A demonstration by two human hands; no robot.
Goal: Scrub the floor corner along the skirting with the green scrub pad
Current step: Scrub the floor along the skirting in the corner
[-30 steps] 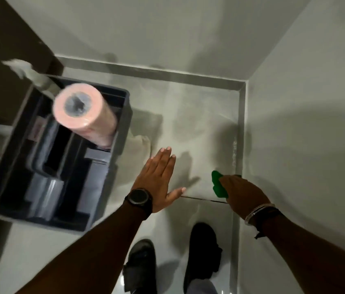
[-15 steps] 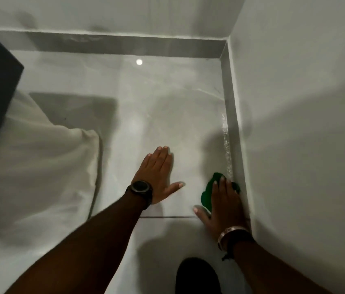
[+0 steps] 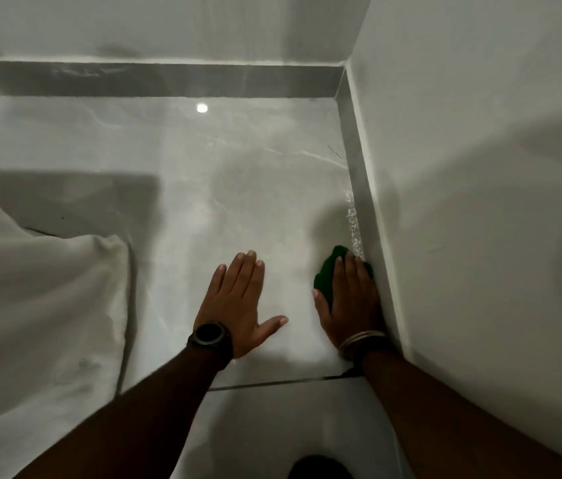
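My right hand (image 3: 352,299) presses flat on the green scrub pad (image 3: 326,274), which lies on the glossy grey floor tile against the right-hand skirting (image 3: 359,174). Only the pad's far and left edges show past my fingers. Wet, foamy streaks (image 3: 352,223) glisten along the skirting just beyond the pad. My left hand (image 3: 238,302), with a black watch on the wrist, rests palm down on the floor to the left of the pad, fingers spread and holding nothing. The floor corner (image 3: 338,95) lies further ahead.
A white cloth (image 3: 37,292) lies bunched on the floor at the left. The back skirting (image 3: 151,79) runs across the top. A white wall (image 3: 479,202) rises on the right. A grout line (image 3: 272,382) crosses the floor below my wrists; a dark shoe tip (image 3: 319,468) shows at the bottom.
The view has dropped closer to the floor and the dark caddy with the pink roll has left the frame. My right hand laid flat on the pad and slid it forward along the skirting.
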